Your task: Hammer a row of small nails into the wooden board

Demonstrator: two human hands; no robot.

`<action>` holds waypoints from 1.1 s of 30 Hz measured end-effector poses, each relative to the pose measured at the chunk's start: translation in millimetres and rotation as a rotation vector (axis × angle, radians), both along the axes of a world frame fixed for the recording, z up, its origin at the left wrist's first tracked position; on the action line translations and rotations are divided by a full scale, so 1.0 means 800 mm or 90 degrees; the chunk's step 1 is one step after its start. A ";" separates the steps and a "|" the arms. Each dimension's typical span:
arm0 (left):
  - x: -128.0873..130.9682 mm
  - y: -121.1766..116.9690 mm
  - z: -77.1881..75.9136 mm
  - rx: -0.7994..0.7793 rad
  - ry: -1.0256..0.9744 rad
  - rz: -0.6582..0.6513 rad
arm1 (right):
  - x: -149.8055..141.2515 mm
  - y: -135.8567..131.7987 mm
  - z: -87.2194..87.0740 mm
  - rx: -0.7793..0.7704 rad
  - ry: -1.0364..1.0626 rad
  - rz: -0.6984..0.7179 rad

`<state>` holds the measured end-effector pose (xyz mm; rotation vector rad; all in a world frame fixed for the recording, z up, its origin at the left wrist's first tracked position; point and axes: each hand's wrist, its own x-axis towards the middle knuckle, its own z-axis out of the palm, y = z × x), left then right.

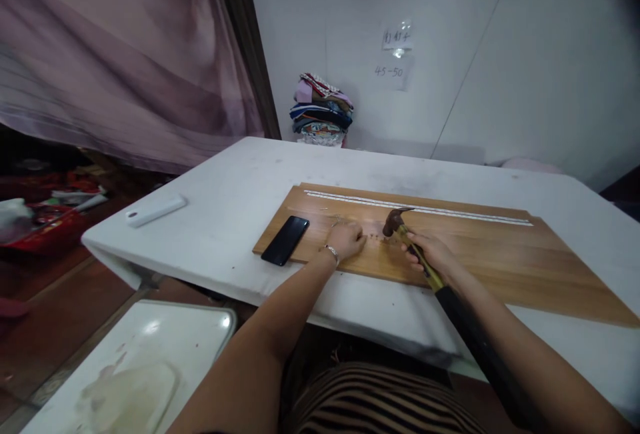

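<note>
White table (200, 221) under wooden board (480, 254), which lies lengthwise left to right; hammer (457, 313) slants above board, right hand (430, 254) closed around it; left hand (345, 239) nearer to nails (377, 237), fingers bent, pinch cannot tell; nails in row, just right of left fingertips.

black-and-tan striped top (385, 397), silvery bracelet (333, 252)

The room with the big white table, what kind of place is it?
Probably a room in a home, maybe doubling as a work space. A pinkish curtain hangs at left, folded fabrics are piled near the far edge of the white table, and a hammer is held over a wooden board.
</note>
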<state>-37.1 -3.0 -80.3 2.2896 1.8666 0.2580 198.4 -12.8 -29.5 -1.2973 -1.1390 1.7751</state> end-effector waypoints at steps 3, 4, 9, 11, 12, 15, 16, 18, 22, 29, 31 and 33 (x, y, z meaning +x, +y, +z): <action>0.001 -0.002 0.002 -0.013 0.035 -0.038 | 0.002 0.002 -0.001 0.007 0.008 0.009; 0.002 -0.003 0.003 -0.017 0.042 -0.049 | 0.002 0.003 -0.001 0.011 0.009 0.013; 0.001 -0.004 0.005 -0.015 0.055 -0.075 | 0.001 0.002 -0.008 0.015 0.004 0.015; 0.001 -0.004 0.004 -0.014 0.043 -0.074 | -0.001 0.001 -0.011 0.012 0.007 0.014; 0.000 -0.004 0.004 -0.014 0.035 -0.073 | -0.001 0.000 -0.012 0.012 0.010 0.015; 0.000 -0.004 0.003 -0.013 0.017 -0.072 | 0.000 0.000 -0.014 0.015 0.017 0.022; 0.000 -0.004 0.004 -0.013 0.018 -0.073 | 0.000 0.000 -0.015 0.015 0.018 0.026; 0.001 -0.005 0.005 -0.013 0.028 -0.073 | 0.002 0.002 -0.015 0.013 0.019 0.033; 0.001 -0.005 0.006 -0.019 0.042 -0.071 | 0.005 0.005 -0.012 0.013 0.027 0.033; 0.002 -0.006 0.008 -0.017 0.037 -0.061 | 0.002 0.001 -0.006 -0.002 0.016 0.021; 0.002 -0.006 0.008 -0.013 0.035 -0.063 | 0.000 -0.001 -0.007 -0.005 0.017 0.024; 0.002 -0.005 0.008 -0.010 0.030 -0.064 | -0.002 -0.003 -0.008 -0.004 0.022 0.023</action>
